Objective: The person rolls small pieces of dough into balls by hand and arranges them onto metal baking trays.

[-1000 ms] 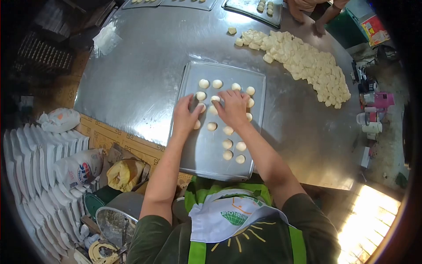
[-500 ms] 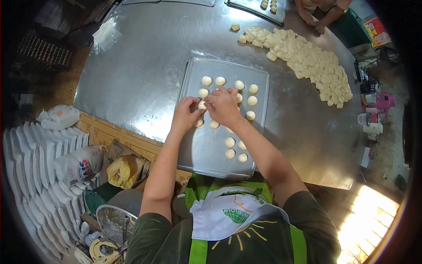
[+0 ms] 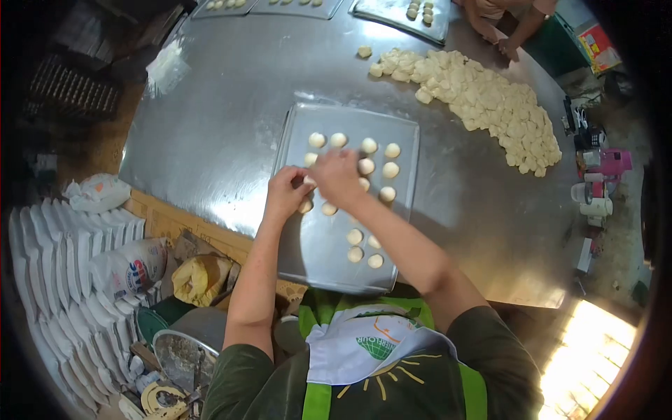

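The left hand point(image 3: 284, 196) has its thumb and fingers drawn close about a small dough ball point(image 3: 309, 180) at the left side of the tray point(image 3: 315, 255); the right hand point(image 3: 337, 179), blurred, reaches in just beside it and hides part of the rows, so I cannot tell whether it grips anything. The other balls point(image 3: 390, 170), pale, smooth and round, sit on the tray's flat grey metal. Beyond its far right corner spreads a lumpy dough mass point(image 3: 490, 105). A shiny metal table point(image 3: 210, 126) bears the tray.
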The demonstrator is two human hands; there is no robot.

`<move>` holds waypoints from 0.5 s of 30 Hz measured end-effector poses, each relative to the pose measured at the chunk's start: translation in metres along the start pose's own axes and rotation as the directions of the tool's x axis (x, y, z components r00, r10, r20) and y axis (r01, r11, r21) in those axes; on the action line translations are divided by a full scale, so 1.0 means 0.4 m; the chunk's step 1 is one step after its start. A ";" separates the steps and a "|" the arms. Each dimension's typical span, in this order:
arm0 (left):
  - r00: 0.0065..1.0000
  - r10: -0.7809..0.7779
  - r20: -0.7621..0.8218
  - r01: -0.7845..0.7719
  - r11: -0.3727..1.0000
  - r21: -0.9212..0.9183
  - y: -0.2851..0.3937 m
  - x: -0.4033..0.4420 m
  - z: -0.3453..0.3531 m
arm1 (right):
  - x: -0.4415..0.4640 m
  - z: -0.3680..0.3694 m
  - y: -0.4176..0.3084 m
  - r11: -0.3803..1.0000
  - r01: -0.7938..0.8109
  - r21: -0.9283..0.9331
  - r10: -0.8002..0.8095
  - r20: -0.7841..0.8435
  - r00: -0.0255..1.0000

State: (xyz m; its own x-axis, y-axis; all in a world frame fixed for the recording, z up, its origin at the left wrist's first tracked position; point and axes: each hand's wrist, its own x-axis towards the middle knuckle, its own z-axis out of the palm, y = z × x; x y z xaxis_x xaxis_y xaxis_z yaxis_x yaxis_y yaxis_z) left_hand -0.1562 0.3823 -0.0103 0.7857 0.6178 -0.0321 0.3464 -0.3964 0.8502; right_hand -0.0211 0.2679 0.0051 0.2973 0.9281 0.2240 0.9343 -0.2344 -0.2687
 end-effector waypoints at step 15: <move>0.939 0.040 -0.340 -0.027 0.999 0.043 0.221 0.155 0.097 | -0.399 -0.442 0.868 0.015 0.138 0.990 0.958 0.025 -0.285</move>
State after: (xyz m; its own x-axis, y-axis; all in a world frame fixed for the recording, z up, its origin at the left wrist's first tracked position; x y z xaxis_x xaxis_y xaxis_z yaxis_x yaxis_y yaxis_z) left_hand -0.0569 0.3592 0.0424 0.5773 0.7959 0.1824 0.3470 -0.4413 0.8276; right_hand 0.2908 -0.0128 0.0418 0.8055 -0.4818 -0.3450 -0.1400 0.4109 -0.9008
